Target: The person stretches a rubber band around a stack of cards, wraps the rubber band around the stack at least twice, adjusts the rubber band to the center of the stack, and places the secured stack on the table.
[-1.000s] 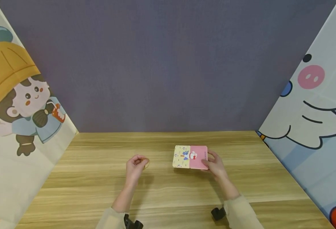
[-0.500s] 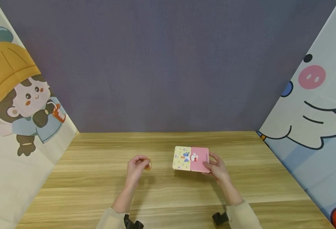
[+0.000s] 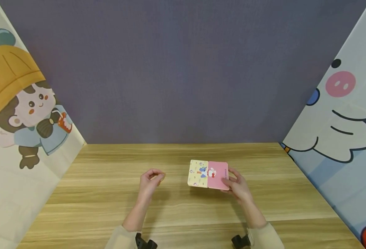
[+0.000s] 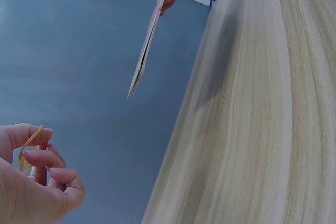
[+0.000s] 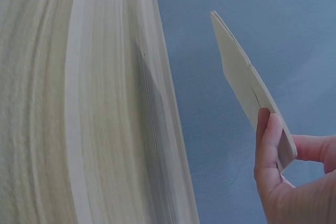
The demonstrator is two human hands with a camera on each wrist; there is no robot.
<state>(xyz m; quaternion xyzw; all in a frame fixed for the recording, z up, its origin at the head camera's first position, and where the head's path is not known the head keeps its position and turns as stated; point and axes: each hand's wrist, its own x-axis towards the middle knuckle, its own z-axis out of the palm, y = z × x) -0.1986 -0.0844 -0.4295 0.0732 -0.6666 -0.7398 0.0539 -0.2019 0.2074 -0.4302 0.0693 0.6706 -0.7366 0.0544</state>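
Note:
My left hand (image 3: 149, 182) pinches a thin yellow rubber band (image 4: 30, 139) between thumb and fingertips, off the table. In the left wrist view the band hangs as a small loop, partly hidden by the fingers. My right hand (image 3: 239, 188) holds a small flat booklet (image 3: 198, 180) by its right edge, raised above the table. Its left panel is patterned yellow and its right panel pink, with a white rabbit-like figure near the seam. Edge-on in the left wrist view, the booklet looks thin and layered; the right wrist view shows its plain pale back.
Both hands are over a wood-grain table (image 3: 183, 214). A grey-blue panel (image 3: 183, 69) rises behind it. Cartoon-printed sheets (image 3: 2, 180) flank the table at left and right. Small black devices (image 3: 240, 241) sit at both wrists.
The right hand and booklet have moved slightly right and toward the person, with the booklet a little more tilted. The left hand has shifted slightly right; less of the rubber band shows.

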